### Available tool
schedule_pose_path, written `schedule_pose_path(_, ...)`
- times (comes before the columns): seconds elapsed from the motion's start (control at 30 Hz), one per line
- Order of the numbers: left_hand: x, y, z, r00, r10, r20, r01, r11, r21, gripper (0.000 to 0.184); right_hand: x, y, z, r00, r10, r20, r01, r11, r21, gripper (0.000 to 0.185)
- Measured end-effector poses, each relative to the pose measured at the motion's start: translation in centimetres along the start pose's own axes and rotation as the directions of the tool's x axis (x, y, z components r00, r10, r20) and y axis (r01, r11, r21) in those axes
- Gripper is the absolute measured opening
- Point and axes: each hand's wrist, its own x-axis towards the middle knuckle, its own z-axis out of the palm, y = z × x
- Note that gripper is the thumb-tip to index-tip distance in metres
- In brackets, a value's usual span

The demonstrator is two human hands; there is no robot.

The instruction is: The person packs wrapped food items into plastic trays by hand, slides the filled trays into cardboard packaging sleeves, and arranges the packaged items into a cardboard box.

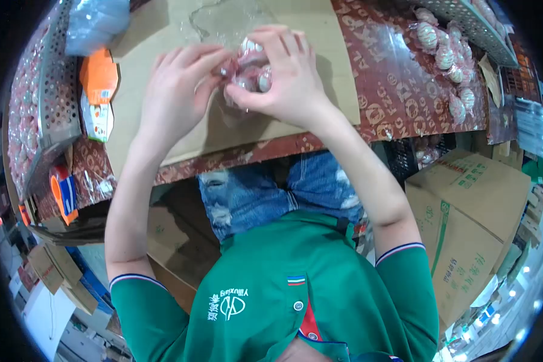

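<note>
On the cardboard-covered part of the table, both hands are at a clear plastic bundle of round, pale balls (pixel 247 81) with reddish wrapping. My left hand (pixel 178 90) pinches the wrapping at the bundle's left side with thumb and fingers. Curled over the right side, my right hand (pixel 289 78) grips the bundle, its thumb along the near edge. Fingers partly hide the balls, so their exact kind cannot be made out. Just beyond the hands lies a clear plastic bag (pixel 226 21), flat on the cardboard sheet (pixel 308 120).
Several similar wrapped balls (pixel 445 57) lie at the right. A perforated metal tray (pixel 60 108) of wrapped balls stands at the left, beside orange cards (pixel 99 75) and clear plastic bags (pixel 96 24). Another perforated tray (pixel 476 24) is at back right. Cardboard boxes (pixel 464 211) stand below right.
</note>
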Motion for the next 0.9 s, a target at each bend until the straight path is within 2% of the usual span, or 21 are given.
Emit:
schedule_pose_path(0.07, 0.3, -0.1, 0.5, 0.999, 0.019, -0.030, -0.018, 0.999, 0.031, 0.035, -0.2, 0.4, 0.4, 0.999, -0.033, -0.027, 0.033, 0.999, -0.011, 0.071)
schedule_pose_path(0.1, 0.4, -0.4, 1.2, 0.997, -0.050, -0.051, 0.041, 0.985, -0.165, 0.034, -0.1, 0.3, 0.4, 0.999, -0.030, -0.032, 0.029, 0.999, -0.022, 0.072)
schedule_pose_path(0.2, -0.3, -0.2, 1.6, 0.988, -0.126, -0.091, 0.103, 0.969, -0.222, 0.033, -0.1, 0.3, 0.6, 0.999, -0.022, -0.042, 0.022, 1.000, -0.018, 0.074)
schedule_pose_path(0.23, -0.4, 0.0, 1.5, 0.988, -0.125, -0.095, 0.102, 0.970, -0.220, 0.033, -0.1, 0.3, 0.7, 0.999, -0.026, -0.044, 0.025, 1.000, -0.018, 0.074)
schedule_pose_path(0.3, -0.3, 0.7, 0.9, 0.963, -0.262, -0.056, 0.247, 0.950, -0.189, 0.031, -0.1, 0.3, 0.6, 0.999, -0.007, -0.040, 0.007, 1.000, -0.009, 0.074)
schedule_pose_path(0.33, -0.1, 0.9, 0.4, 0.964, -0.261, -0.055, 0.247, 0.950, -0.190, 0.031, -0.1, 0.2, 0.5, 0.999, -0.006, -0.040, 0.005, 1.000, -0.010, 0.074)
schedule_pose_path(0.4, 0.5, 1.3, -0.7, 0.983, -0.181, -0.017, 0.181, 0.983, 0.016, 0.028, 0.0, 0.2, 0.5, 1.000, -0.011, -0.023, 0.011, 1.000, -0.006, 0.075)
schedule_pose_path(0.43, 0.9, 1.4, -0.5, 0.983, -0.185, -0.015, 0.185, 0.983, 0.014, 0.028, 0.1, 0.1, 0.6, 1.000, -0.010, -0.019, 0.010, 1.000, -0.004, 0.075)
schedule_pose_path(0.5, 1.6, 1.6, 0.1, 0.999, -0.040, 0.023, 0.030, 0.942, 0.333, 0.025, 0.1, -0.1, 0.9, 0.999, -0.034, -0.023, 0.034, 0.999, -0.005, 0.074)
schedule_pose_path(0.63, 2.7, 1.0, -0.3, 0.990, -0.048, 0.132, -0.002, 0.937, 0.350, 0.028, 0.0, -0.1, 1.0, 0.999, -0.032, -0.032, 0.032, 0.999, -0.009, 0.073)
schedule_pose_path(0.7, 2.0, -0.5, -0.5, 0.992, -0.055, 0.113, 0.055, 0.998, 0.002, 0.032, 0.0, -0.2, 0.9, 0.999, -0.011, -0.033, 0.010, 1.000, -0.005, 0.073)
schedule_pose_path(0.73, 1.2, -0.8, -0.5, 0.973, -0.154, 0.175, 0.177, 0.976, -0.126, 0.046, 0.0, -0.2, 0.9, 0.999, -0.013, -0.036, 0.013, 1.000, -0.003, 0.073)
schedule_pose_path(0.8, -2.0, -1.2, 1.2, 0.982, -0.184, 0.033, 0.184, 0.918, -0.353, 0.064, -0.1, -0.2, 0.9, 0.999, -0.002, -0.040, 0.002, 1.000, 0.015, 0.073)
schedule_pose_path(0.83, -3.2, -1.3, 1.7, 0.973, -0.199, 0.112, 0.228, 0.806, -0.546, 0.080, -0.1, -0.1, 1.0, 0.999, 0.002, -0.042, -0.001, 1.000, 0.015, 0.073)
schedule_pose_path(0.9, -4.6, -0.3, 2.7, 0.983, -0.178, 0.045, 0.167, 0.767, -0.619, 0.086, -0.1, 0.0, 1.2, 0.999, -0.018, -0.044, 0.020, 0.999, 0.033, 0.074)
